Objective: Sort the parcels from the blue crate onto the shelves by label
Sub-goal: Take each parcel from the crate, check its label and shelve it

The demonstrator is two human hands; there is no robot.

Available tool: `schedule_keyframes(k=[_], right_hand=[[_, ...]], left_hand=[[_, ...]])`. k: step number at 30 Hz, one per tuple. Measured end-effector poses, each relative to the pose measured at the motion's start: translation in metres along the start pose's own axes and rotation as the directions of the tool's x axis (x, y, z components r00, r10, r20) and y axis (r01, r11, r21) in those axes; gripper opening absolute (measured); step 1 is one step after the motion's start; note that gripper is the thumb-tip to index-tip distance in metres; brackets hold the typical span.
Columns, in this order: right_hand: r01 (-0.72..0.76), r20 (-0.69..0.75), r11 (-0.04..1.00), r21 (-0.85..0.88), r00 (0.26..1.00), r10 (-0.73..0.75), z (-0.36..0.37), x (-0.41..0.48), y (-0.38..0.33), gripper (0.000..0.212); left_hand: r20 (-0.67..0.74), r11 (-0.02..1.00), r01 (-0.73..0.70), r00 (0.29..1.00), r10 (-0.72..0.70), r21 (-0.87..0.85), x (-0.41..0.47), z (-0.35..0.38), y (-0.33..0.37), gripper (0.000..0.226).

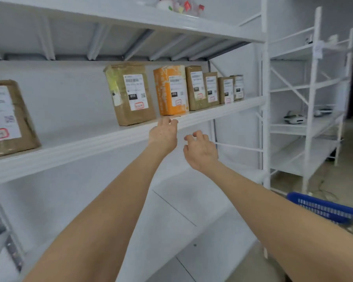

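Parcels (pixel 170 90) upright on shelf (pixel 90 139), labels (pixel 136 92) facing out; left hand (pixel 163 133), right hand (pixel 200 149) empty, loosely curled.

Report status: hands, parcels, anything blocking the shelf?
Left hand open, at the shelf edge below the orange parcel. Right hand open, empty, beside it. Brown parcels upright in a row, nothing blocking.

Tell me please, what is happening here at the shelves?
A person is sorting parcels onto a white metal shelf. The left hand is raised to the shelf's front edge, just below an orange cardboard parcel that stands upright among brown cardboard parcels with white labels. The right hand hovers lower, fingers loosely curled, apart from the shelf. Both hold nothing. A blue plastic crate sits at the lower right.
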State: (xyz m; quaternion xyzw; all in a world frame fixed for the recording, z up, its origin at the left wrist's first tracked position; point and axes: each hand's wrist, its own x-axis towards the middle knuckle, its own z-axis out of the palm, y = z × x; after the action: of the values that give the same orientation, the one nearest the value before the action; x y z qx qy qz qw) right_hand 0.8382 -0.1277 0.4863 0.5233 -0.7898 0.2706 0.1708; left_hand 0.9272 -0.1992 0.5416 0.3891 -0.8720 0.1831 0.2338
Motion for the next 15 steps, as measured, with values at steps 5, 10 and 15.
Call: schedule_keyframes(k=[5, 10, 15], right_hand=[[-0.169, 0.080, 0.983, -0.074, 0.981, 0.174, 0.002, -0.036, 0.158, 0.038], [-0.288, 0.175, 0.947, -0.140, 0.935, 0.310, 0.009, -0.083, 0.306, 0.036], [-0.402, 0.251, 0.893, -0.202, 0.861, 0.443, 0.020, -0.120, 0.424, 0.033]], left_hand=[[0.135, 0.990, -0.091, 0.985, 0.105, -0.107, 0.007, 0.066, 0.154, 0.052], [0.261, 0.962, -0.154, 0.942, 0.212, -0.226, -0.004, 0.131, 0.301, 0.053], [0.325, 0.926, -0.231, 0.888, 0.326, -0.298, -0.012, 0.191, 0.413, 0.047]])
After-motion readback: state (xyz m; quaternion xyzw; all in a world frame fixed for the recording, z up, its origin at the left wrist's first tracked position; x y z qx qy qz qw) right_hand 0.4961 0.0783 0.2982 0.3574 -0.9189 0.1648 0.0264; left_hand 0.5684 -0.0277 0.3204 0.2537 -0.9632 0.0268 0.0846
